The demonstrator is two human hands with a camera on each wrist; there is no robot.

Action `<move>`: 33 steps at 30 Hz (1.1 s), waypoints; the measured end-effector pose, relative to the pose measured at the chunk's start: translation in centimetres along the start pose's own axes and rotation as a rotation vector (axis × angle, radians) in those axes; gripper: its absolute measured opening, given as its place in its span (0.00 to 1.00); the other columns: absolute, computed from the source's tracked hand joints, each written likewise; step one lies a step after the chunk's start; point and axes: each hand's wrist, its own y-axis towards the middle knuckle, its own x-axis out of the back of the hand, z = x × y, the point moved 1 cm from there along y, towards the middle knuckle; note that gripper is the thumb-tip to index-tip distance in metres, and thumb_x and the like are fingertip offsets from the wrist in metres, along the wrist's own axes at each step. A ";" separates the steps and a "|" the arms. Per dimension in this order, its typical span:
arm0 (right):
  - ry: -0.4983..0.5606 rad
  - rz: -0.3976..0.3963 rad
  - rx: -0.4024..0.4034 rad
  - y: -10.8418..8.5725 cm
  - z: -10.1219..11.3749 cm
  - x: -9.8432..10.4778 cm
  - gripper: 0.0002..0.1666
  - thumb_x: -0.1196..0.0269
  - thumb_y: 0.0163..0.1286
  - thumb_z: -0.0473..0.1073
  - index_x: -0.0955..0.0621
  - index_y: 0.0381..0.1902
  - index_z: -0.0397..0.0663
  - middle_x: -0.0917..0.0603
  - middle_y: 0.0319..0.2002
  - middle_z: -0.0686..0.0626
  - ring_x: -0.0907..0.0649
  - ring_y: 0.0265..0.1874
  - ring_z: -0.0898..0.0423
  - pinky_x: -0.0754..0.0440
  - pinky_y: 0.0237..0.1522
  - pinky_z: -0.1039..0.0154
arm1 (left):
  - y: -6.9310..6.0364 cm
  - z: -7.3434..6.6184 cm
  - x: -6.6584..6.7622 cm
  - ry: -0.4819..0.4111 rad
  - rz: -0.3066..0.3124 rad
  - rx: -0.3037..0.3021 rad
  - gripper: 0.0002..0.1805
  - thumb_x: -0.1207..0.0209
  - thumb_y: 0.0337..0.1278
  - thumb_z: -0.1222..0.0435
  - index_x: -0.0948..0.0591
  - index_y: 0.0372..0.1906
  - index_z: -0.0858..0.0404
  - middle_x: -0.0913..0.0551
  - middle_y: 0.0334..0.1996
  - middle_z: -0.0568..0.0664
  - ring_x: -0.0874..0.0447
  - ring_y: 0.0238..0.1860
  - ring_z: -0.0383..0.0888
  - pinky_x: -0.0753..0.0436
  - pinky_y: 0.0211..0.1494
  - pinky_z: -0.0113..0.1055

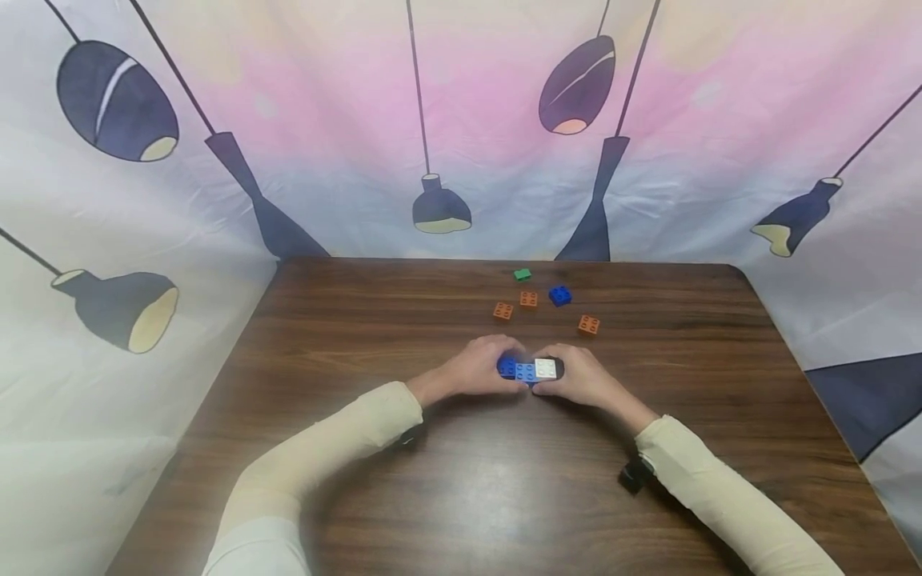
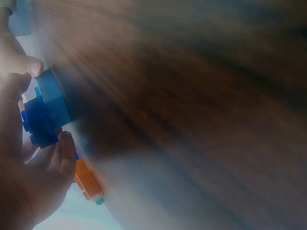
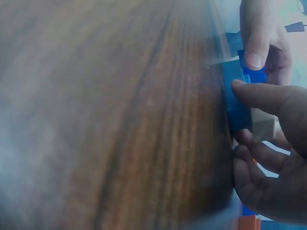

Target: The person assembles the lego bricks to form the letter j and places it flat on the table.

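Observation:
Near the middle of the table, both hands hold a small joined stack of toy building bricks. A light blue brick forms its lower layer, a dark blue brick sits on the left end, and a white brick on the right end. My left hand grips the dark blue brick between thumb and fingers, clearer in the left wrist view, where the dark blue brick shows from the side. On the other side, my right hand pinches the white brick, its thumb also against the light blue brick.
Beyond the hands lie loose bricks: a green brick, a blue brick, and three orange ones, with one orange brick farther right. A printed curtain hangs behind the wooden table.

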 end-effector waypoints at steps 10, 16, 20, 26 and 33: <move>0.015 0.036 0.006 -1.3 -0.2 2.3 0.39 0.20 0.55 0.43 0.21 0.65 0.46 0.16 0.58 0.43 0.16 0.52 0.46 0.17 0.52 0.47 | 0.9 -0.6 -0.2 0.038 0.039 -0.028 0.39 0.30 0.54 0.40 0.21 0.65 0.57 0.16 0.58 0.47 0.20 0.54 0.40 0.22 0.57 0.36; 0.027 -0.028 -0.008 -1.6 -0.7 4.1 0.36 0.22 0.59 0.42 0.21 0.65 0.46 0.14 0.56 0.44 0.16 0.54 0.45 0.16 0.52 0.47 | 1.4 -0.8 -0.6 0.077 0.047 -0.036 0.37 0.32 0.56 0.40 0.20 0.64 0.57 0.15 0.56 0.46 0.20 0.51 0.39 0.22 0.54 0.35; 0.034 -0.089 -0.033 -1.5 -1.2 5.1 0.33 0.24 0.62 0.42 0.20 0.64 0.46 0.14 0.56 0.45 0.16 0.54 0.45 0.18 0.54 0.44 | 1.7 -0.9 -0.9 0.097 0.056 -0.039 0.34 0.32 0.58 0.41 0.19 0.62 0.56 0.15 0.54 0.45 0.21 0.47 0.38 0.23 0.50 0.32; -0.007 -0.205 -0.038 -1.2 -1.7 6.4 0.27 0.26 0.65 0.44 0.18 0.60 0.44 0.12 0.51 0.44 0.16 0.50 0.45 0.19 0.50 0.44 | 1.9 -1.0 -1.4 0.101 0.036 -0.044 0.29 0.32 0.60 0.43 0.18 0.59 0.56 0.14 0.51 0.45 0.22 0.45 0.38 0.24 0.47 0.31; -0.102 -0.333 -0.038 -0.7 -2.7 7.5 0.24 0.27 0.66 0.48 0.16 0.56 0.44 0.13 0.51 0.39 0.15 0.39 0.41 0.20 0.41 0.44 | 2.2 -1.1 -1.8 0.095 0.008 -0.062 0.26 0.32 0.60 0.45 0.16 0.56 0.57 0.14 0.46 0.45 0.22 0.42 0.38 0.25 0.45 0.31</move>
